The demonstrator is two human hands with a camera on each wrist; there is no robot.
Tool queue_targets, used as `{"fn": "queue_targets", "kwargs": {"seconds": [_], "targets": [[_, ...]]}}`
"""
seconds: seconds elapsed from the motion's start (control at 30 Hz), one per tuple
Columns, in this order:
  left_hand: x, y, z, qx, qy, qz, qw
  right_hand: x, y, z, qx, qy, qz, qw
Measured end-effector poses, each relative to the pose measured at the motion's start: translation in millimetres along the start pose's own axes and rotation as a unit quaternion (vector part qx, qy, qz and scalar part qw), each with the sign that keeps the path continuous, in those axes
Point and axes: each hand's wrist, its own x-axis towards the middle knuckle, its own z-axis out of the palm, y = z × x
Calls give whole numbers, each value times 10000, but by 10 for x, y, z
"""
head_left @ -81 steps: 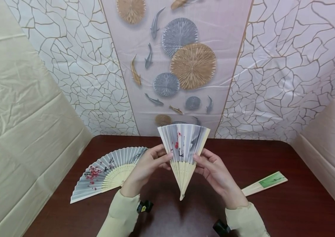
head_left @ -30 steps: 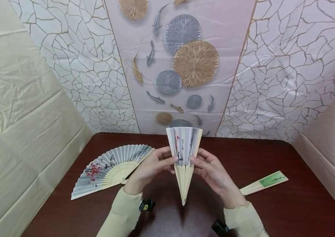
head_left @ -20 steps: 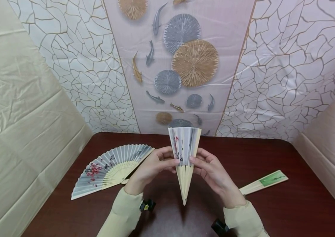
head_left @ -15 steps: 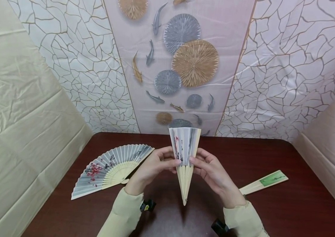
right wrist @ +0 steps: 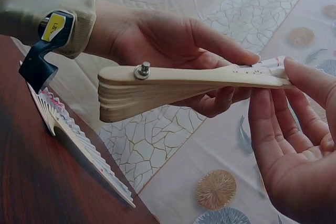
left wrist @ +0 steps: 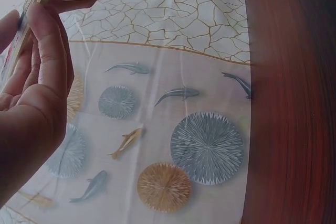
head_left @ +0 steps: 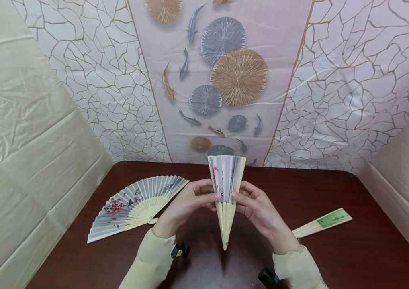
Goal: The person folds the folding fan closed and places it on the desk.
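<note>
1. In front of you, a dark reddish-brown counter (head_left: 356,261) with rounded far corners is carrying two fans.
2. On your left, an opened fan (head_left: 141,205) is lying spread, showing red blossoms on pale grey pleats.
3. On your right, a folded fan (head_left: 325,222) with a green panel is resting aslant.

"How was the held fan (head_left: 227,206) coloured?"
"Greyish white with red and black marks, the rest cream."
"And the left fan (head_left: 137,206)?"
"Grey, with red blossom and black twigs."
"The right fan (head_left: 322,223)?"
"Green and cream."
"The table (head_left: 334,188)?"
"Dark reddish brown."
</note>
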Motion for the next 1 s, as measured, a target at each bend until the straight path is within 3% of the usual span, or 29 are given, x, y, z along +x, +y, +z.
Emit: {"fn": "queue_targets", "kwargs": {"seconds": [0.37, 1.0], "targets": [[1, -26, 10, -246, -121, 43, 9996, 5, 13, 4, 77, -211, -69, 9997], [16, -43, 12, -23, -110, 52, 9999, -4, 9, 37, 151, -293, -21, 9995]]}}
